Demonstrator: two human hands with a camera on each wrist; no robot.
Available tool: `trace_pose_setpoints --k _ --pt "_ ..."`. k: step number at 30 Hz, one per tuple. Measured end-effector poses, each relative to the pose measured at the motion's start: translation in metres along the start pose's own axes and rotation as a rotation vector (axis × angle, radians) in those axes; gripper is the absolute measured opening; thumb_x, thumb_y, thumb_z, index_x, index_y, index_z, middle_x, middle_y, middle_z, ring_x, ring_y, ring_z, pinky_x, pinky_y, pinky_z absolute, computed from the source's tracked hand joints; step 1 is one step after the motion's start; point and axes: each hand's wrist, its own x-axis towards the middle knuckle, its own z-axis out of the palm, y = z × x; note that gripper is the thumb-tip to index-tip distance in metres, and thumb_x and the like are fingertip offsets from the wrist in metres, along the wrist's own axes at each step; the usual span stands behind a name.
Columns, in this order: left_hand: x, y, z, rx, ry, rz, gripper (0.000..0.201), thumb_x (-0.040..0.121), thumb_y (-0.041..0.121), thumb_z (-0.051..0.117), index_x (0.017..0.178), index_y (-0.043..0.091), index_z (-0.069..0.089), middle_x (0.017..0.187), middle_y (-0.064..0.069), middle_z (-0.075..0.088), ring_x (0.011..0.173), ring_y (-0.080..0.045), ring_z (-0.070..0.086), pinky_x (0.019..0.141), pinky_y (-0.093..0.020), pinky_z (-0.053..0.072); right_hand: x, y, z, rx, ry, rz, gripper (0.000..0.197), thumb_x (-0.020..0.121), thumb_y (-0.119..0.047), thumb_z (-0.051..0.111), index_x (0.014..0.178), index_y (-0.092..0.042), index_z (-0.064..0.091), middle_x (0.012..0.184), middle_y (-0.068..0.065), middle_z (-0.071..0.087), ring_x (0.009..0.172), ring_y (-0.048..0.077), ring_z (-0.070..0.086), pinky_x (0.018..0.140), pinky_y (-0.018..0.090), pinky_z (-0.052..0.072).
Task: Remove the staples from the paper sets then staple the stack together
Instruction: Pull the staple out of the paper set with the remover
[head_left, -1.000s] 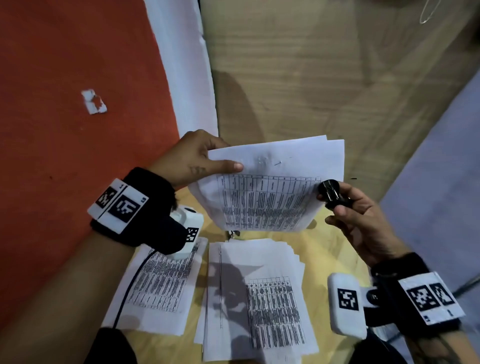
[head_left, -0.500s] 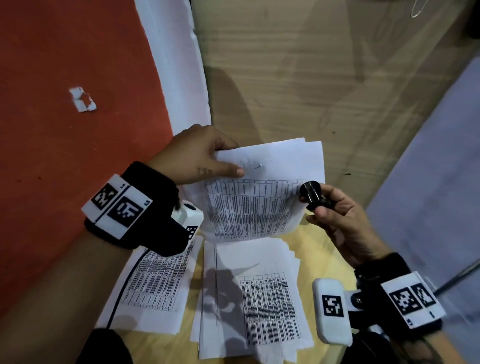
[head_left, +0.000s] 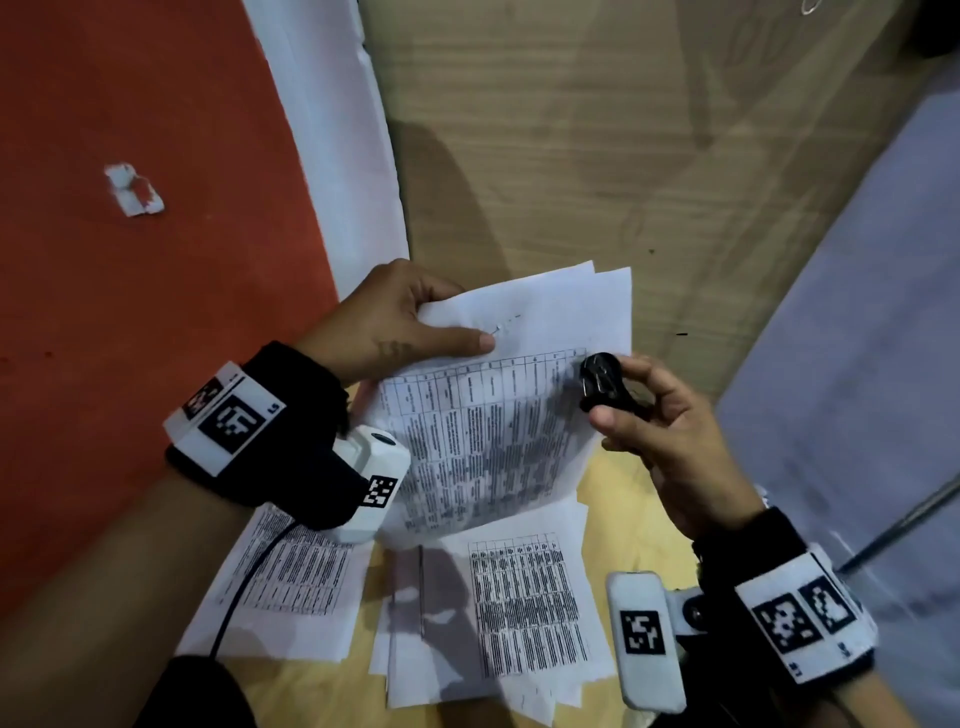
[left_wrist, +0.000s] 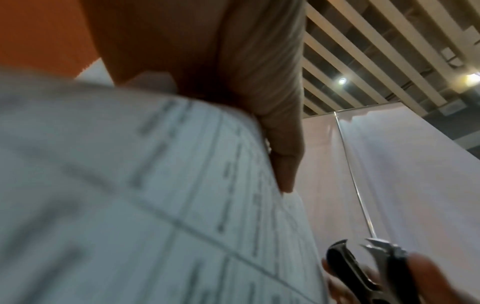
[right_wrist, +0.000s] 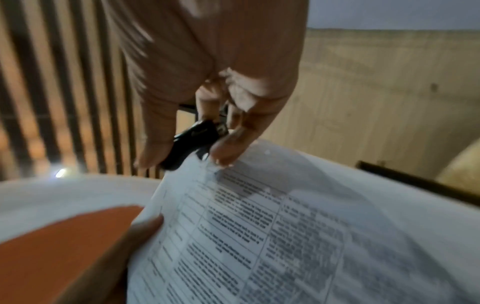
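Note:
My left hand holds a stapled paper set up off the table, thumb on top near a small metal staple. The set's printed tables fill the left wrist view and the lower right wrist view. My right hand grips a black staple remover at the set's right edge, its metal claws towards the paper; the remover also shows in the wrist views. A loose stack of printed sheets lies on the table below.
Another printed sheet lies left of the stack, partly under my left wrist. An orange surface with a white scrap lies at left, wooden flooring lies beyond, and a grey panel stands at right.
Both hands with the paper set and the remover have drifted slightly left and down in view. The grips are unchanged, and the staple near my left thumb shows more clearly.

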Motion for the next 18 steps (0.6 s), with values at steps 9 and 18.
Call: trace_pose_setpoints --k 9,18 --pt "0.002 0.005 -0.001 -0.031 -0.065 -0.059 0.027 0.065 0.039 0.074 0.077 0.015 0.076 0.075 -0.006 0.073 0.062 -0.004 0.061 0.062 -0.022 0.048 0.009 -0.024 0.035 -1.038 0.027 -0.677 0.046 0.066 -0.015 0.072 0.110 -0.004 0.065 0.105 0.012 0.059 0.091 0.016 0.056 0.079 0.025 0.050" --pt "0.001 0.007 0.003 -0.014 -0.045 -0.050 0.046 0.054 0.048 0.070 0.071 0.006 0.074 0.064 -0.004 0.055 0.060 -0.007 0.048 0.059 -0.027 0.034 0.018 -0.036 0.056 -1.142 -0.154 -0.767 0.037 0.063 -0.007 0.068 0.100 -0.005 0.067 0.098 0.014 0.061 0.071 0.033 0.062 0.053 0.038 0.053"
